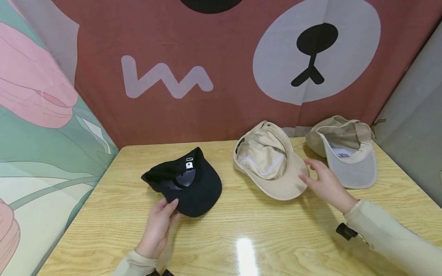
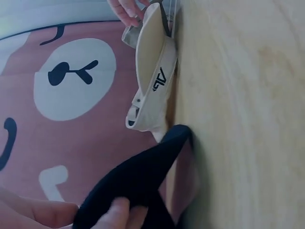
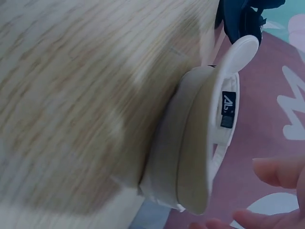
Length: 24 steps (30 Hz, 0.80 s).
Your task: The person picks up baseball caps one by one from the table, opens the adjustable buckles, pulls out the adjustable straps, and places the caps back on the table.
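Note:
At the left of the head view my left hand (image 1: 157,228) pinches the edge of a black cap (image 1: 207,191), thumb on top. The cap lies with its hollow side up and its brim toward the right. In the middle a cream cap (image 1: 264,153) also rests upturned on the table, brim toward the lower right. My right hand (image 1: 328,188) is at that brim's right end, thumb and fingers spread apart. The right wrist view shows a gap between these fingers and the cream cap (image 3: 195,138). Beside it at the right sits a beige cap (image 1: 348,132) with a grey brim.
The wooden table (image 1: 276,234) meets a reddish cloth (image 1: 207,122) with a bear face at its back edge. A floral cloth (image 1: 34,153) hangs at the left, and a grey panel (image 1: 414,115) stands along the right side.

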{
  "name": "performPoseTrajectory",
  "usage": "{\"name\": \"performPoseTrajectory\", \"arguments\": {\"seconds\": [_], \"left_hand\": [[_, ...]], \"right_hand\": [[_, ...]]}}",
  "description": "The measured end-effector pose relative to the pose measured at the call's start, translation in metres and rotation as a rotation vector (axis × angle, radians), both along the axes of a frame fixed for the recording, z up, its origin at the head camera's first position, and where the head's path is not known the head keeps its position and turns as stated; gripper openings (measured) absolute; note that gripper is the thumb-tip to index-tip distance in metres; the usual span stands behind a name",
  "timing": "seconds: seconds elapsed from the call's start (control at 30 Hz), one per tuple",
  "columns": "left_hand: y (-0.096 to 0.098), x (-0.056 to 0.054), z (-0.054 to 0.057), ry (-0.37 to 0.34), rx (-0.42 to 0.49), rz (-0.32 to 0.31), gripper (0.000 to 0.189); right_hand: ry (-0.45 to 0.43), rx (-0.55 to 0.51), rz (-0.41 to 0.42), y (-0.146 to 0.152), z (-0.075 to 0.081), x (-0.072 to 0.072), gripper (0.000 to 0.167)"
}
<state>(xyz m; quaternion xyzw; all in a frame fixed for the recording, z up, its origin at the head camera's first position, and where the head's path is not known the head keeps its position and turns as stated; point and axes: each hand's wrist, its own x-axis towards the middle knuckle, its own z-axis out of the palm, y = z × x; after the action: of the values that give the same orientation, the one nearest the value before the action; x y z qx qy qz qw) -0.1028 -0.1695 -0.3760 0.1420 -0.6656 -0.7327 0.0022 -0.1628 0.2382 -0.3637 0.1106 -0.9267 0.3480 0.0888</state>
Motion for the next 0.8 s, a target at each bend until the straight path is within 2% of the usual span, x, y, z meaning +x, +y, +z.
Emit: {"name": "performPoseTrajectory", "arguments": {"seconds": [0.17,0.27,0.37,0.6,0.8], "left_hand": [[-0.002,0.004,0.011,0.039,-0.026,-0.033,0.053],[-0.003,0.007,0.016,0.056,-0.041,-0.024,0.061],[-0.002,0.009,0.019,0.09,-0.048,0.012,0.063],[-0.001,0.014,0.024,0.18,-0.068,0.077,0.06],[0.003,0.017,0.029,0.21,-0.104,0.117,0.059]], "right_hand": [[-0.068,-0.018,-0.004,0.005,-0.007,-0.007,0.054],[-0.116,-0.035,0.002,0.006,-0.01,-0.01,0.053],[-0.168,-0.059,-0.004,0.006,-0.012,-0.013,0.056],[-0.35,-0.186,-0.03,0.007,-0.014,-0.016,0.062],[-0.4,-0.237,-0.016,0.007,-0.018,-0.016,0.057]]}}
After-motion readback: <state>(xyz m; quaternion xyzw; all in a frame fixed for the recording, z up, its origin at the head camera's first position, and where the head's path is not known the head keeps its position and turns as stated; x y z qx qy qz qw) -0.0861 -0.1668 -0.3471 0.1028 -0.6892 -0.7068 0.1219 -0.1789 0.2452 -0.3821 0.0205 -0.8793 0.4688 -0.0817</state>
